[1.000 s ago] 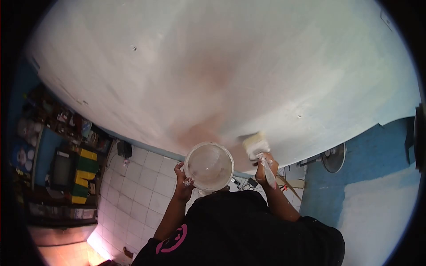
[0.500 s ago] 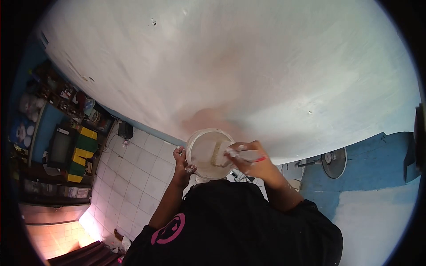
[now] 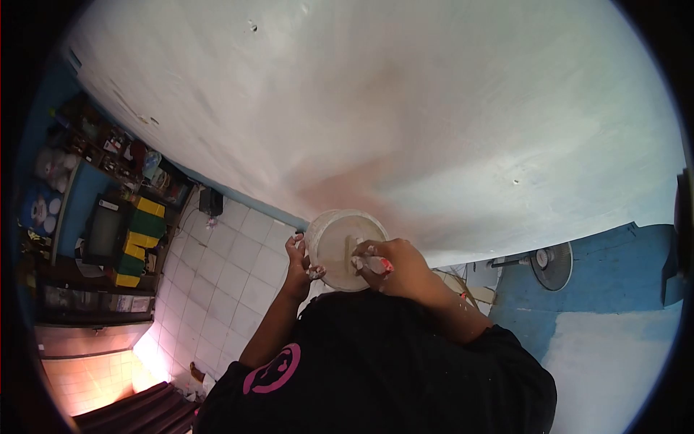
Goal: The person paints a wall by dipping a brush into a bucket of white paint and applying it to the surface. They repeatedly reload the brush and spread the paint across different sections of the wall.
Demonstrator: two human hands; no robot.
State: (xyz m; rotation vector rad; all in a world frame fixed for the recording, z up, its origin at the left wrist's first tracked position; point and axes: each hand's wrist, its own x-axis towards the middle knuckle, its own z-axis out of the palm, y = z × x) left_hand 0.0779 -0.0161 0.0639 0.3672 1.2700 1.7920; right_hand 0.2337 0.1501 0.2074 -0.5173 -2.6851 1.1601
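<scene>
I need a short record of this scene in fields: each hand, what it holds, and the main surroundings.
left hand: grip on the rim of the bucket
right hand: grip on the brush
brush: head down inside the bucket
bucket: white, round, held up close to the wall
wall: white, with a pinkish patch near the bucket
floor: white tiles, lower left
fan: by the blue wall on the right
</scene>
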